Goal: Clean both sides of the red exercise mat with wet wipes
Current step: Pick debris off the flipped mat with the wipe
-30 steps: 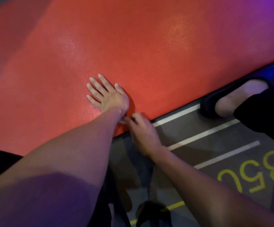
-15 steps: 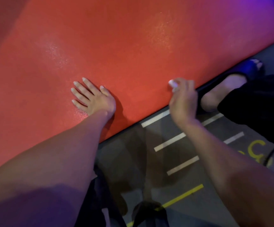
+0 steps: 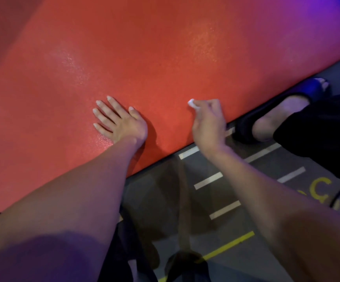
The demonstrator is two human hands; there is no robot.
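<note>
The red exercise mat (image 3: 165,58) fills the upper part of the view, its near edge running diagonally from lower left to upper right. My left hand (image 3: 120,121) lies flat on the mat near that edge, fingers spread. To its right, my right hand (image 3: 207,123) hovers over the mat's edge with curled fingers that pinch a small white wet wipe (image 3: 192,104). Only a bit of the wipe shows past the fingertips.
Grey floor (image 3: 185,200) with white dashes and yellow markings lies below the mat's edge. A foot in a dark slipper (image 3: 277,119) with a black trouser leg rests against the mat edge at right. Dark clothing sits at the bottom centre.
My right hand came up from the mat's edge beside my left wrist, moved right, and now holds the wipe over the mat. My left hand stayed flat on the mat.
</note>
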